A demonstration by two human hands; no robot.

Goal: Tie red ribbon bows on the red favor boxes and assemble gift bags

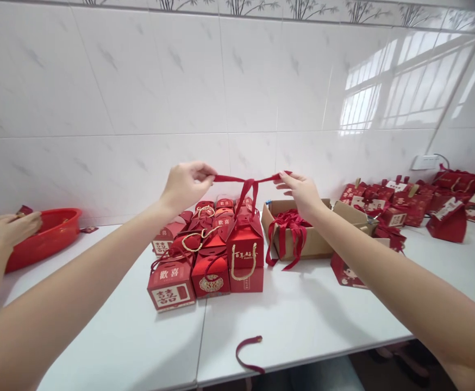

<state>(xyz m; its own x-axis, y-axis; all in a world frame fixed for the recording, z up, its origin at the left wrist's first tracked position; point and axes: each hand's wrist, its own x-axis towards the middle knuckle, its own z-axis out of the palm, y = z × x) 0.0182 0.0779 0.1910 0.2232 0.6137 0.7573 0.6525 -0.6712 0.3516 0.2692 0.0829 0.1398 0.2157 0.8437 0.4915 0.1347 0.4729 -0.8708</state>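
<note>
Both of my hands are raised above a cluster of red gift boxes, pulling a red ribbon (pixel 250 187) taut between them. One ribbon end is pinched in my left hand (pixel 192 182), the other in my right hand (pixel 297 190). At its middle the ribbon crosses in a knot, and two strands run down to the top of a red gift box (pixel 244 244) with gold lettering and a gold cord handle. Beside that box stand several more, among them a box with a large white character panel (pixel 171 285) and one with a round gold emblem (pixel 211 276).
A cardboard box (pixel 278 239) full of red ribbons stands to the right. Several red boxes (pixel 417 203) line the right side. At left, another person's hands (pixel 15 228) work over a red plastic basin (pixel 64 233). A loose dark red strap (pixel 243 353) lies near the table edge.
</note>
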